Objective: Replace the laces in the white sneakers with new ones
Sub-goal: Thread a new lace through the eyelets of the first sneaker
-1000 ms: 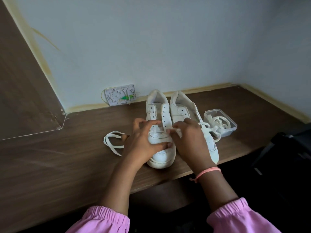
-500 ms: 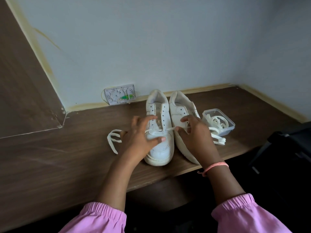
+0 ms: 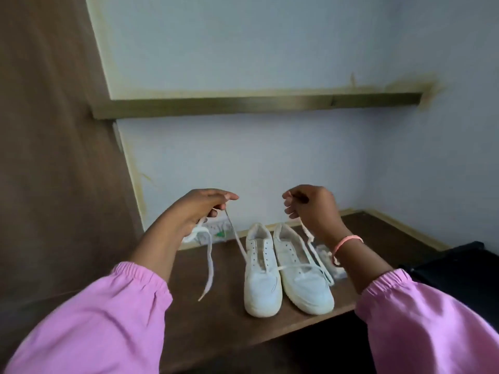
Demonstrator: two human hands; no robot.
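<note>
1. White lace (image 3: 237,240) runs through the lowest eyelets of the left sneaker (image 3: 261,279). One end rises to my left hand (image 3: 201,209); the other crosses over the right sneaker (image 3: 302,273) and climbs to my right hand (image 3: 314,207).
2. Both sneakers stand side by side, touching, toes toward me, near the front edge of the brown wooden desk (image 3: 216,314). The upper eyelets on both look unthreaded.
3. Left hand: thumb and fingers pinch the lace, raised well above the shoe. A free tail (image 3: 208,268) hangs down from this hand, tip just above the desk.
4. Right hand: fingers curled round the other end, held at about the same height as the left. Pink band (image 3: 347,242) on that wrist.
5. Judgement: step in hand is evening out the two ends after the first pass. New lacing has only begun; the right sneaker is not yet laced.
6. To do it well: pull both ends up together, compare lengths, and slide the lace through the eyelets until the tips match. Keep the bar across the tongue flat, not twisted. Hold tension light so the shoe does not lift or tip toward the desk edge.
7. Behind my right wrist, a pale lump with more laces (image 3: 330,261); blurred, cannot tell its container.
8. Wall socket (image 3: 220,233) sits behind the left hand.
</note>
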